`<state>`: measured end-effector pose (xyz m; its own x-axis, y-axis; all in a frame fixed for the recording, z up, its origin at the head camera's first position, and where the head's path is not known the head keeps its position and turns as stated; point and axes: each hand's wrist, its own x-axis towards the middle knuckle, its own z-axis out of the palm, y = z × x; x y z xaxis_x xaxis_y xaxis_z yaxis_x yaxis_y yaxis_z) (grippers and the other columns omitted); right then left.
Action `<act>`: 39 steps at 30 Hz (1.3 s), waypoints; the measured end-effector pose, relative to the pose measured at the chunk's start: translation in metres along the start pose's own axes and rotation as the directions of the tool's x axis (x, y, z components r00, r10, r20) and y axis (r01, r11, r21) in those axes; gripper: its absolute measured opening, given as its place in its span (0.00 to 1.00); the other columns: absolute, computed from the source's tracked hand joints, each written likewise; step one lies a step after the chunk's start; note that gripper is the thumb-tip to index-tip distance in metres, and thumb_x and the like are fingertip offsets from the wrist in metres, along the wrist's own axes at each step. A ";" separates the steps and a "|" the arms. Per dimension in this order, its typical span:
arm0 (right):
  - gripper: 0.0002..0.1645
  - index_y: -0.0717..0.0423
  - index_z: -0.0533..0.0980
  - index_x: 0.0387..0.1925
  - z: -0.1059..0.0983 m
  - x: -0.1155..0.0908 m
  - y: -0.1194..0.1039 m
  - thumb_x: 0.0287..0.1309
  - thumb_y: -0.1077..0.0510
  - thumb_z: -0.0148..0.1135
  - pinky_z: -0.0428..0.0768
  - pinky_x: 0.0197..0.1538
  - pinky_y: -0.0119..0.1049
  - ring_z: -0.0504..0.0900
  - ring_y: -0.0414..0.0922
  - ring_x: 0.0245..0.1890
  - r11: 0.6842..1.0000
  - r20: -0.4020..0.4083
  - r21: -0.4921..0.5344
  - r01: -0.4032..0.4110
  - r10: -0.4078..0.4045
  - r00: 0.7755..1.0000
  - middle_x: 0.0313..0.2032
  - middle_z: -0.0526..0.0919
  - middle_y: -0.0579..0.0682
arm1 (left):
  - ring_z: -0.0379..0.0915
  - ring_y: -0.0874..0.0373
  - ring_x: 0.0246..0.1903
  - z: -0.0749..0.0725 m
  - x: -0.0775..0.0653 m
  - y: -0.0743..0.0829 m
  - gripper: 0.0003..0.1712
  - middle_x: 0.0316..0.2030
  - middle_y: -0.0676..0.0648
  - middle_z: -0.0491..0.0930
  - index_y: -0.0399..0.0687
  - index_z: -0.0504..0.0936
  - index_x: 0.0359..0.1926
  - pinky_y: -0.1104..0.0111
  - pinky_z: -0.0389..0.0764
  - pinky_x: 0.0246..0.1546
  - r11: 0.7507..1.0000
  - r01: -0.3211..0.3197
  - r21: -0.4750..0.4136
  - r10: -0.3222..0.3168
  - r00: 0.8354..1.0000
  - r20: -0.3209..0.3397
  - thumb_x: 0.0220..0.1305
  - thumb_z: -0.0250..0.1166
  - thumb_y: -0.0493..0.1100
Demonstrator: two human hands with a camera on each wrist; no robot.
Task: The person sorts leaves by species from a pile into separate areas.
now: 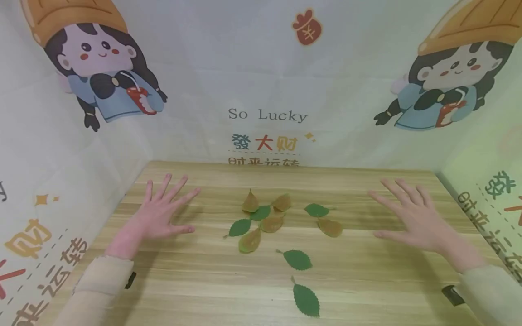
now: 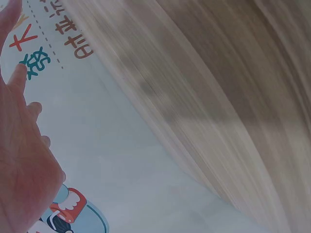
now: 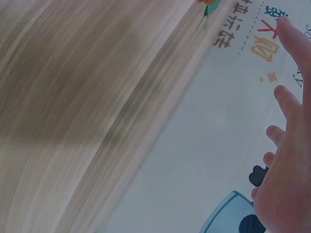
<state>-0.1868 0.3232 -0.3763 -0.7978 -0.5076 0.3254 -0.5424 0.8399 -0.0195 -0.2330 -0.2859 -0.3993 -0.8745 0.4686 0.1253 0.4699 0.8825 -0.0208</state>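
Note:
My left hand (image 1: 161, 215) is over the left side of the wooden table, fingers spread and holding nothing. Over the right side, my right hand (image 1: 413, 217) is likewise spread and holds nothing. Between them lie several leaves, apart from both hands. Brownish leaves (image 1: 271, 223) and green ones (image 1: 239, 227) cluster left of centre, some overlapping. To their right a green leaf (image 1: 316, 209) touches or nearly touches a brown leaf (image 1: 330, 227). Closer to me are two separate green leaves, one (image 1: 297, 260) above the other (image 1: 306, 300). The right wrist view catches a bit of green leaf (image 3: 212, 8) at its top edge.
The wooden tabletop (image 1: 212, 285) has pale and dark grain. White printed cloth (image 1: 195, 113) with cartoon figures and lettering encloses its back and sides. Dark straps or small black pieces (image 1: 453, 295) show by both wrists.

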 end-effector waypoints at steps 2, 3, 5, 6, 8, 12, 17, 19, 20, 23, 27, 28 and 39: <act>0.54 0.35 0.56 0.75 0.003 0.004 -0.004 0.49 0.33 0.69 0.44 0.68 0.73 0.48 0.64 0.76 1.000 0.001 0.017 0.013 -0.013 1.000 0.77 0.51 0.55 | 0.22 0.33 0.77 0.000 0.000 0.001 0.56 0.80 0.42 0.37 0.68 0.48 0.78 0.27 0.26 0.66 1.000 -0.007 0.000 0.007 1.000 -0.002 0.54 0.65 0.72; 0.54 0.35 0.57 0.75 0.004 0.006 -0.006 0.49 0.33 0.69 0.45 0.68 0.73 0.49 0.64 0.75 0.999 0.001 0.025 0.020 -0.020 1.000 0.77 0.52 0.55 | 0.23 0.33 0.77 0.001 0.000 0.001 0.56 0.80 0.43 0.37 0.69 0.48 0.78 0.28 0.26 0.67 1.000 -0.008 0.002 0.008 1.000 0.001 0.54 0.65 0.72; 0.53 0.35 0.58 0.74 0.009 0.010 -0.012 0.49 0.34 0.70 0.48 0.67 0.72 0.51 0.64 0.74 0.999 0.008 0.042 0.034 -0.034 0.999 0.77 0.53 0.54 | 0.23 0.33 0.77 0.002 0.001 0.001 0.56 0.80 0.43 0.37 0.68 0.48 0.78 0.28 0.25 0.67 1.000 -0.007 0.006 0.007 1.000 0.009 0.54 0.65 0.72; 0.53 0.35 0.58 0.74 0.011 0.011 -0.016 0.49 0.35 0.70 0.48 0.67 0.72 0.51 0.65 0.74 0.998 0.016 0.050 0.041 -0.042 0.999 0.77 0.54 0.53 | 0.23 0.33 0.77 0.002 0.001 0.002 0.56 0.80 0.43 0.37 0.69 0.47 0.78 0.28 0.25 0.67 1.000 -0.005 0.007 0.005 1.000 0.013 0.54 0.65 0.72; 0.52 0.35 0.59 0.74 0.017 0.014 -0.024 0.49 0.35 0.71 0.50 0.67 0.72 0.52 0.64 0.74 0.997 0.036 0.063 0.053 -0.055 0.998 0.77 0.54 0.52 | 0.23 0.33 0.77 0.002 0.001 0.002 0.56 0.80 0.43 0.36 0.69 0.48 0.78 0.28 0.25 0.67 1.000 -0.004 0.011 0.004 1.000 0.020 0.54 0.65 0.72; 0.52 0.37 0.60 0.73 0.025 0.016 -0.043 0.49 0.34 0.70 0.52 0.67 0.69 0.52 0.62 0.74 0.993 0.082 0.077 0.094 -0.100 0.992 0.76 0.55 0.52 | 0.23 0.33 0.77 0.002 0.003 0.003 0.56 0.80 0.43 0.38 0.69 0.48 0.78 0.28 0.25 0.67 1.000 -0.014 0.014 0.014 1.000 0.009 0.54 0.65 0.72; 0.51 0.37 0.61 0.73 0.031 0.017 -0.066 0.50 0.34 0.70 0.52 0.68 0.68 0.52 0.59 0.74 0.981 0.111 0.127 0.145 -0.159 0.981 0.76 0.56 0.52 | 0.24 0.33 0.77 0.001 0.004 0.007 0.56 0.80 0.44 0.37 0.70 0.47 0.78 0.28 0.25 0.67 0.999 -0.034 0.004 0.034 0.999 0.002 0.54 0.65 0.72; 0.51 0.36 0.60 0.73 0.033 0.016 -0.075 0.50 0.34 0.70 0.51 0.68 0.67 0.52 0.58 0.74 0.975 0.117 0.151 0.163 -0.181 0.976 0.76 0.56 0.51 | 0.24 0.33 0.77 0.000 0.004 0.010 0.56 0.80 0.44 0.37 0.70 0.47 0.78 0.28 0.24 0.66 0.999 -0.040 -0.013 0.040 0.999 0.007 0.54 0.66 0.71; 0.51 0.35 0.59 0.74 0.035 0.016 -0.079 0.50 0.34 0.70 0.52 0.68 0.67 0.52 0.57 0.74 0.972 0.118 0.155 0.174 -0.193 0.974 0.76 0.56 0.51 | 0.24 0.33 0.77 -0.001 0.004 0.012 0.56 0.80 0.44 0.37 0.71 0.46 0.78 0.28 0.24 0.66 0.999 -0.042 -0.021 0.042 0.999 0.012 0.55 0.66 0.70; 0.52 0.33 0.58 0.74 0.041 0.014 -0.093 0.50 0.33 0.69 0.54 0.68 0.65 0.55 0.56 0.74 0.961 0.109 0.172 0.218 -0.239 0.965 0.76 0.57 0.50 | 0.24 0.32 0.77 -0.002 0.004 0.018 0.56 0.80 0.43 0.37 0.71 0.46 0.78 0.29 0.23 0.67 0.998 -0.047 -0.044 0.048 0.999 0.023 0.55 0.66 0.69; 0.51 0.34 0.61 0.73 0.053 0.009 -0.110 0.50 0.29 0.67 0.58 0.67 0.65 0.59 0.58 0.72 0.937 0.085 0.201 0.287 -0.309 0.947 0.74 0.62 0.48 | 0.26 0.33 0.77 0.000 0.007 0.026 0.55 0.80 0.44 0.38 0.70 0.48 0.78 0.29 0.24 0.67 0.996 -0.065 -0.055 0.066 0.998 0.021 0.55 0.67 0.69; 0.50 0.34 0.62 0.72 0.056 0.008 -0.114 0.49 0.28 0.66 0.59 0.66 0.65 0.60 0.58 0.72 0.931 0.082 0.204 0.304 -0.326 0.942 0.74 0.63 0.48 | 0.27 0.32 0.77 0.000 0.008 0.028 0.55 0.80 0.44 0.39 0.69 0.49 0.77 0.28 0.25 0.67 0.996 -0.072 -0.055 0.073 0.997 0.018 0.55 0.67 0.69; 0.44 0.33 0.72 0.63 0.073 -0.002 -0.140 0.47 0.21 0.61 0.57 0.65 0.53 0.65 0.53 0.68 0.893 0.049 0.222 0.393 -0.412 0.910 0.69 0.70 0.43 | 0.28 0.35 0.78 0.014 0.019 0.048 0.53 0.80 0.48 0.36 0.70 0.51 0.77 0.28 0.30 0.68 0.991 -0.120 -0.051 0.123 0.990 0.073 0.54 0.63 0.73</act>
<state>-0.1288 0.1924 -0.4432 -0.5149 -0.8175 0.2581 -0.8558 0.5077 -0.0993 -0.2287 -0.2346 -0.4122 -0.8163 0.5755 0.0493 0.5768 0.8168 0.0154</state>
